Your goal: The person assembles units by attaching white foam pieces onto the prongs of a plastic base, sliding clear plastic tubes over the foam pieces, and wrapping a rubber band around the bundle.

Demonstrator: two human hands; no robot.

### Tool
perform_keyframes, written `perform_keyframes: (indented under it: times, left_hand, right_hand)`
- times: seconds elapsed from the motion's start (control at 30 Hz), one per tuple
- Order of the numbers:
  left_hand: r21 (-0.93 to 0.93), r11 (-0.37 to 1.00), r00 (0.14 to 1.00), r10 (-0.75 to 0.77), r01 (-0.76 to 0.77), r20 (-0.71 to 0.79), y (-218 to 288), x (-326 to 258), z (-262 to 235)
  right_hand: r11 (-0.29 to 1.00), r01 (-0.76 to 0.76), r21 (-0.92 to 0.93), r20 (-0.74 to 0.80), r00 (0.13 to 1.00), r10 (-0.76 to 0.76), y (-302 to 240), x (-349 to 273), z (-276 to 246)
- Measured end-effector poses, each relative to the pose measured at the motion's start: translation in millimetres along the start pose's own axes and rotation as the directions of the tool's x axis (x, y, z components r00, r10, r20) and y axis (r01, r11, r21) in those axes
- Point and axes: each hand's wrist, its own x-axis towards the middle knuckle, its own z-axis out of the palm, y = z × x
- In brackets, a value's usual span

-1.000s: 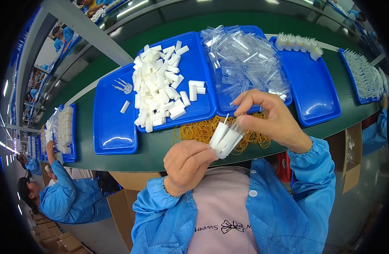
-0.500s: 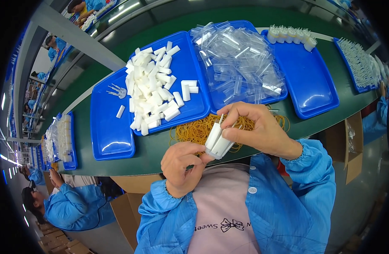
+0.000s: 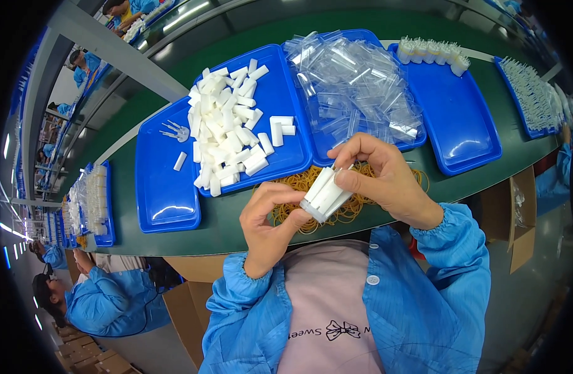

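While over rubber bands [image 3: 336, 187]: white bundle [image 3: 325, 194] between both hands' fingertips.

The scene is brightly and evenly lit from overhead strip lights, which show as white bars at the top edge. Soft glare sits on the blue trays [image 3: 461, 124] and sparkles on the clear plastic bags [image 3: 355, 87]. Shadows are faint and short. The centre is sharp; the fisheye bends the green table [image 3: 224, 218] edge and darkens the rim to black, where detail smears.
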Motion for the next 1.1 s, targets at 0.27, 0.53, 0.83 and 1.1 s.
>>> perform_keyframes:
  times: [0.27,0.53,0.83,1.1]
  left_hand:
    - [0.042,0.998,0.998,0.045,-0.047,0.035,2,2,-5]
    - [0.282,0.948,0.985,0.166,-0.148,-0.039,2,2,-15]
    - [0.342,0.918,0.977,0.215,-0.200,-0.005,0,1,-12]
    - [0.273,0.950,0.986,0.163,-0.148,-0.031,-7,-8,-10]
  right_hand:
    - [0.974,0.091,-0.208,0.043,0.996,-0.084,-15,4,-6]
    - [0.360,0.130,-0.924,-0.008,0.934,-0.357,-20,-9,-66]
    - [-0.085,-0.064,-0.994,-0.048,0.981,-0.187,33,-38,-77]
    - [0.175,-0.031,-0.984,-0.085,0.946,-0.311,7,-45,-73]
